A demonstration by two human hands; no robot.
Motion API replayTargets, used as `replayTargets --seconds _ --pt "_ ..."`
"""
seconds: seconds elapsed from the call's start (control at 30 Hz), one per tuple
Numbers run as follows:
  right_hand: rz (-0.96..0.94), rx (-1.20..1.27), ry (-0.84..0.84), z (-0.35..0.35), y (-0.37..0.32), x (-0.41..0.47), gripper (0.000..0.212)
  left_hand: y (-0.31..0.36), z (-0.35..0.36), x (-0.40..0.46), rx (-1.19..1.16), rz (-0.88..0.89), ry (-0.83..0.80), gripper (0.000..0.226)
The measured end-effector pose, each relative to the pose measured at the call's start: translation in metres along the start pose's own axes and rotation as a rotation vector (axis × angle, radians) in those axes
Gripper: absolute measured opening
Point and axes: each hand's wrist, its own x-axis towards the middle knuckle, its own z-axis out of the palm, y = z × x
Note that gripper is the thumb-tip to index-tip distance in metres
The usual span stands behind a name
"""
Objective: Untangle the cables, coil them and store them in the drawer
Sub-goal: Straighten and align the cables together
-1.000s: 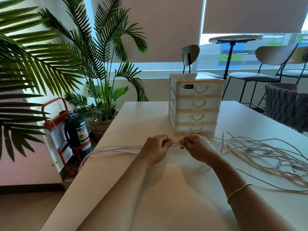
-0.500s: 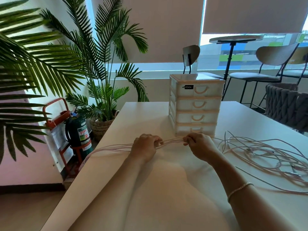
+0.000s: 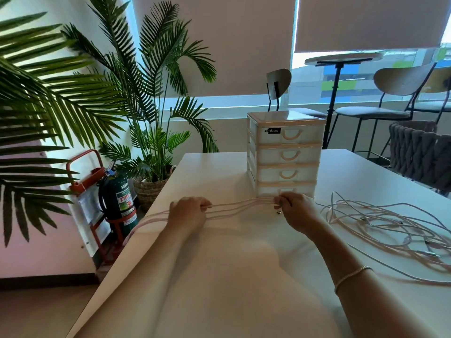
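Pale pink cable strands (image 3: 240, 208) stretch taut between the two hands above the white table (image 3: 219, 276). The left hand (image 3: 187, 214) has its fingers curled round the strands; the right hand (image 3: 294, 209) pinches them just in front of the drawer unit (image 3: 285, 154), whose four drawers are all closed. Past the left hand the strands trail off the table's edge. A loose tangle of cables (image 3: 390, 225) lies to the right.

An office lounge or café-like common area: a white desk (image 3: 219, 276), tall stools (image 3: 380, 111) around a round high table (image 3: 341, 60) by roller-blind windows, potted palms (image 3: 156, 132), and a fire extinguisher (image 3: 117, 198) on a red stand.
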Motion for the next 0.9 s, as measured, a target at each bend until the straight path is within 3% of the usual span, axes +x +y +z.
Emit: replayTargets --seconds 0.17,0.37,0.6,0.73,0.9 --pt "-0.049 0.005 -0.021 0.000 -0.002 -0.003 0.025 0.038 0.005 0.001 -0.217 0.164 -0.209 0.030" --pt "-0.069 0.027 -0.027 -0.002 -0.001 -0.003 0.024 0.048 0.008 0.005 -0.313 0.166 -0.223 0.018" --pt "-0.062 0.058 -0.075 -0.004 0.000 -0.004 0.022 0.048 0.006 0.004 -0.181 0.237 -0.270 0.024" --pt "-0.029 0.199 -0.064 -0.004 -0.003 -0.005 0.019 0.046 0.011 0.001 -0.146 0.273 -0.329 0.029" --pt "-0.041 0.226 -0.216 -0.008 -0.005 -0.007 0.022 0.047 0.005 0.002 -0.175 0.281 -0.288 0.028"
